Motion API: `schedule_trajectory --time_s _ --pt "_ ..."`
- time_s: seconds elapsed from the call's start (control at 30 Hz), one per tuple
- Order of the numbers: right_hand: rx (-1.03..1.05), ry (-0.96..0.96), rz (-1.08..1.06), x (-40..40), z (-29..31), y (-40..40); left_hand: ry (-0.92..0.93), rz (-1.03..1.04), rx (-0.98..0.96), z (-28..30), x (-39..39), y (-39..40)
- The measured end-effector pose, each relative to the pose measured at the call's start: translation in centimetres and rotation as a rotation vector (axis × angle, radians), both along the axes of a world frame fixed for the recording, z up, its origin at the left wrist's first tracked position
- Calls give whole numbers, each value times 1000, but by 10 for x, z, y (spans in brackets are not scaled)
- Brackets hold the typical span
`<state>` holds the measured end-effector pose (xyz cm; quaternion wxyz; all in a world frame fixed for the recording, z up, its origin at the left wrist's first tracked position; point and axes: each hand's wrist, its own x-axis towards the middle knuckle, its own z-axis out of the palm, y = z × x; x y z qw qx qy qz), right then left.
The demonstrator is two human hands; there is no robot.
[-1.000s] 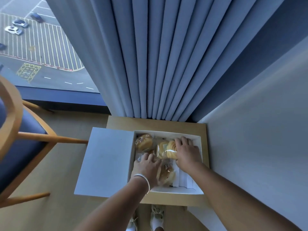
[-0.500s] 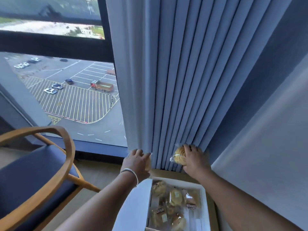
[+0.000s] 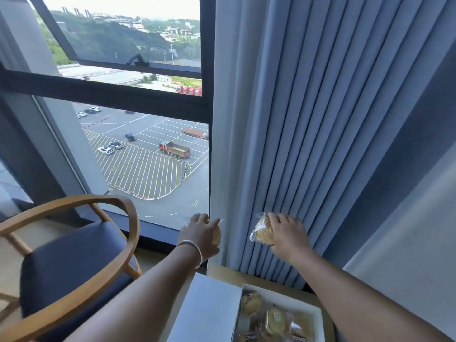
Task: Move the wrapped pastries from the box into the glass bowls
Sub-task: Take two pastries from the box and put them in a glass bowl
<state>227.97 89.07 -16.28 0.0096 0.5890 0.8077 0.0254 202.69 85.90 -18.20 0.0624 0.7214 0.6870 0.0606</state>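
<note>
My right hand (image 3: 287, 234) is raised in front of the curtain, closed on a wrapped pastry (image 3: 262, 232) in clear plastic. Held up at the curtain's left edge, my left hand (image 3: 201, 234) grips another wrapped pastry (image 3: 217, 236), mostly hidden behind the fingers. Below both hands, the white box (image 3: 318, 317) lies open at the bottom of the view with several wrapped pastries (image 3: 275, 322) inside. Its lid (image 3: 209, 309) is folded out to the left. No glass bowl is in view.
The box rests on a small wooden table (image 3: 271, 280) against the blue curtain (image 3: 308, 119). A wooden armchair with a dark blue seat (image 3: 74, 262) stands at the left. A large window (image 3: 148, 144) lies behind, and a grey wall (image 3: 407, 230) closes the right.
Both hands have lifted out of the box, each with a wrapped pastry, and risen in front of the curtain. The view has tilted up, leaving only the box's far part visible.
</note>
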Motion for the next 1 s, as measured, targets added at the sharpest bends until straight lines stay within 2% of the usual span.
schedule_trajectory --time_s 0.23,0.47,0.63,0.83,1.0 --pt "-35 -17 249 -104 -13 7 25 271 -36 -1 -92 -56" --pt "-62 1 619 -264 -20 -29 52 656 4 -3 -195 -178" --pt "-43 36 942 -375 -24 -97 68 919 -26 -6 -250 -289" --pt "-84 110 1281 -469 -26 -201 62 1222 -61 -7 -281 -421" --pt "-73 90 1408 -522 -22 -278 35 1375 -62 -6 -292 -492"
